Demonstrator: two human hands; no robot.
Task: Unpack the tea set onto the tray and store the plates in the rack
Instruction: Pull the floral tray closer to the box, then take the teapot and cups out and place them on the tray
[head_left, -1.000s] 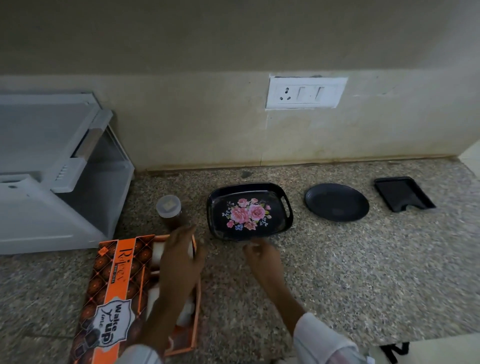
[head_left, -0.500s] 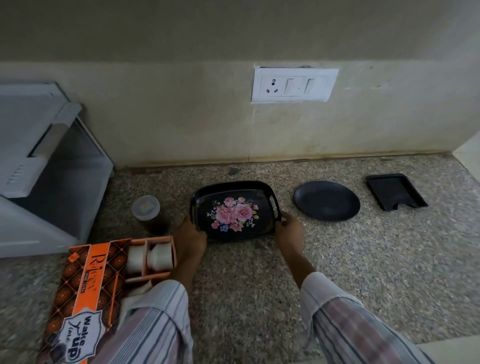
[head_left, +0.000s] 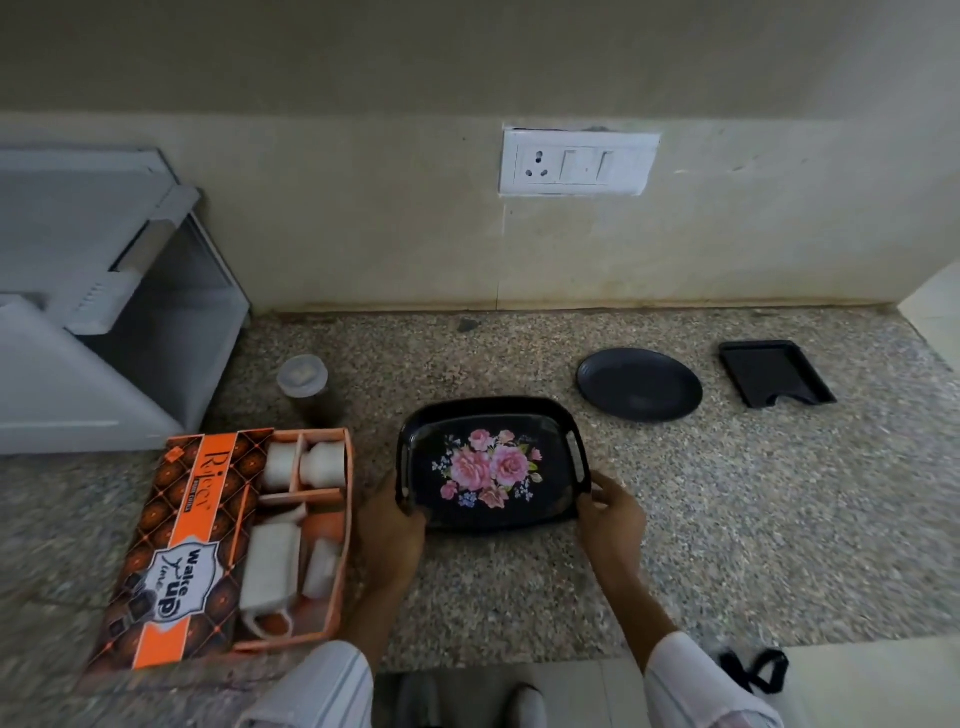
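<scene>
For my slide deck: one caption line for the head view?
Both hands, left and right, grip the floral tray on the counter, beside the open tea-set box.

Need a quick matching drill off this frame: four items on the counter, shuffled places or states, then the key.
Column 1:
1. floral tray
2. round black plate
3. orange box
4. lidded jar

Column 2:
A. open, white cups inside
B. held at both ends by the left hand and right hand
C. behind the box, near the white rack
D. between the tray and a small black rectangular tray

Pairs: 1-B, 2-D, 3-A, 4-C
</scene>
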